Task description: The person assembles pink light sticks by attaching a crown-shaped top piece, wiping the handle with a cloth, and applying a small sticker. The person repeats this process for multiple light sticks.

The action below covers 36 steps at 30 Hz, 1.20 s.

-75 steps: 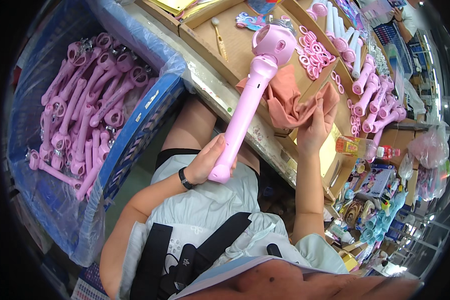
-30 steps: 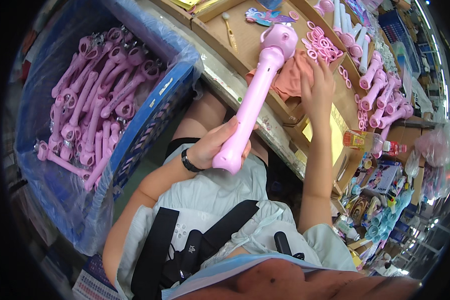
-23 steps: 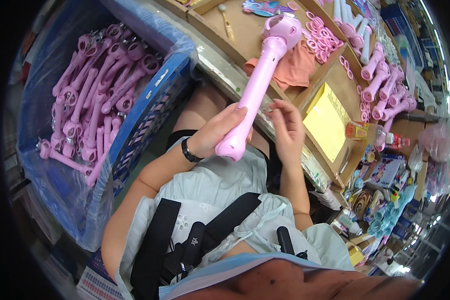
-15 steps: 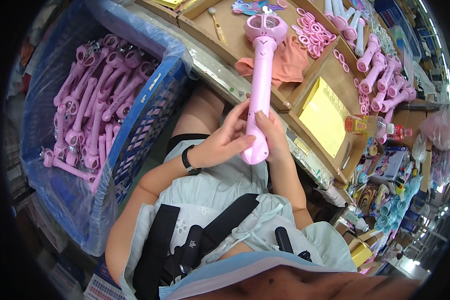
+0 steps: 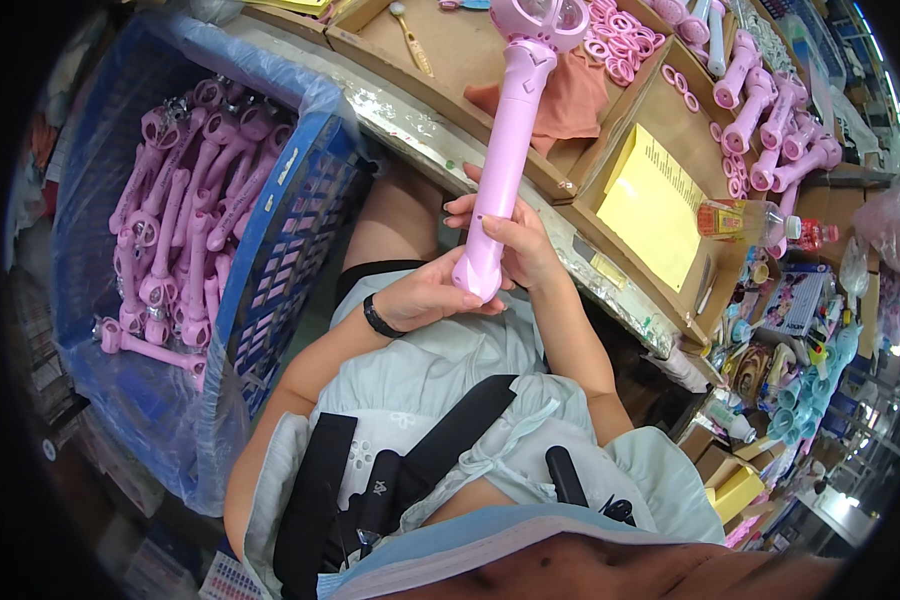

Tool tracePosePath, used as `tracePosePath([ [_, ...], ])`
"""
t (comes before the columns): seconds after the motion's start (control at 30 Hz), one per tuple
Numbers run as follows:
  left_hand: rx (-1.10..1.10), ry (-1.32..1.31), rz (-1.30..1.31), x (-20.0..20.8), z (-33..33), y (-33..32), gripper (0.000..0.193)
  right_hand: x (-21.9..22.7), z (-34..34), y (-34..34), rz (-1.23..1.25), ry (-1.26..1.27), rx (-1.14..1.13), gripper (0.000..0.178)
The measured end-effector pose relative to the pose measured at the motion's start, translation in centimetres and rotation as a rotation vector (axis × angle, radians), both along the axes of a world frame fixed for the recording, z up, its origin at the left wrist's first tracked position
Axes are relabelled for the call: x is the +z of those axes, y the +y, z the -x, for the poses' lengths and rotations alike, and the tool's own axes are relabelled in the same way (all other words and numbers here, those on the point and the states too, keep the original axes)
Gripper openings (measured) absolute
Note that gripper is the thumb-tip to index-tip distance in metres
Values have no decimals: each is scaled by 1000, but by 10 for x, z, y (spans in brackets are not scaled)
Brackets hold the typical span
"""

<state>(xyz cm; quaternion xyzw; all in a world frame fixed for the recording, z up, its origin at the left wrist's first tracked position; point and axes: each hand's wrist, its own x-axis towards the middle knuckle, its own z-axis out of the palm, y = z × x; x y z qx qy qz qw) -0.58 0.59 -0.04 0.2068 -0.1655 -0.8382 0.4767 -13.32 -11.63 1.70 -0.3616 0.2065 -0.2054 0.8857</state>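
Tilted in front of me is a pink toy wand (image 5: 511,135), its round openwork head (image 5: 545,22) up at the top edge of the view. With the thumb laid along the handle and the fingers behind it, my right hand (image 5: 525,245) grips the lower part. My left hand (image 5: 425,297), a black band on its wrist, curls against the rounded bottom end of the same wand. Some fingers of both hands are hidden behind the handle.
To my left stands a blue plastic crate (image 5: 238,300), lined with clear film and piled with similar pink wands (image 5: 160,225). On the workbench are an orange cloth (image 5: 570,100), pink rings (image 5: 620,45), a yellow sheet (image 5: 650,205), a toothbrush (image 5: 412,40) and a bottle (image 5: 740,220).
The wand's bottom end has moved up and left, and its head leans further right. My left hand has slid beneath the end, while my right hand has shifted its hold on the handle.
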Motion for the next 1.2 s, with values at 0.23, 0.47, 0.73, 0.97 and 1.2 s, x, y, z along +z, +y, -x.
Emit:
tracePosePath([
  [0.23, 166, -879, 324, 0, 16, 0, 75, 10, -6, 3, 17, 250, -199, 65],
  [0.47, -81, -68, 40, 6, 6, -1, 75, -2, -2, -7, -162, -213, -126, 62],
  [0.73, -55, -48, 68, 8, 8, -4, 60, -15, -1, -8, -108, -180, -98, 70],
  [0.97, 103, -707, 234, 0, 18, 0, 71, -2, 0, -6, -173, -69, -181, 68],
  [1.2, 29, -1000, 448, -7, -5, -5, 58, 7, 6, 2, 54, 170, -226, 65],
])
